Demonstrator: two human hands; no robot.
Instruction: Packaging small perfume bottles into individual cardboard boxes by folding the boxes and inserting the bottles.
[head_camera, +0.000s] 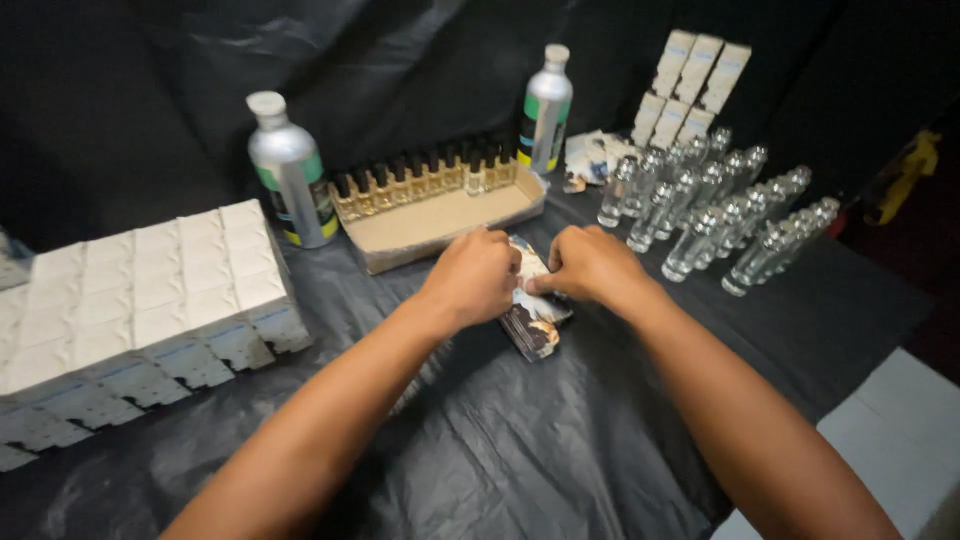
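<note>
Both hands, left hand (472, 275) and right hand (590, 262), clamp a stack of printed packets (535, 318) on the black plastic sheet (520, 450). Just beyond the grip, the cardboard tray (440, 215) and empty glass vials (720, 215) could topple under a stray knuckle; open room lies nearer the wrists.

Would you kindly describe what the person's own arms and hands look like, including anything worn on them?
Both forearms are bare from the bottom edge of the picture to the wrists: no sleeves show. The left hand and the right hand wear no gloves, and no watch, bracelet or ring can be seen. The fingertips are mostly hidden, so the nails cannot be judged.
</note>
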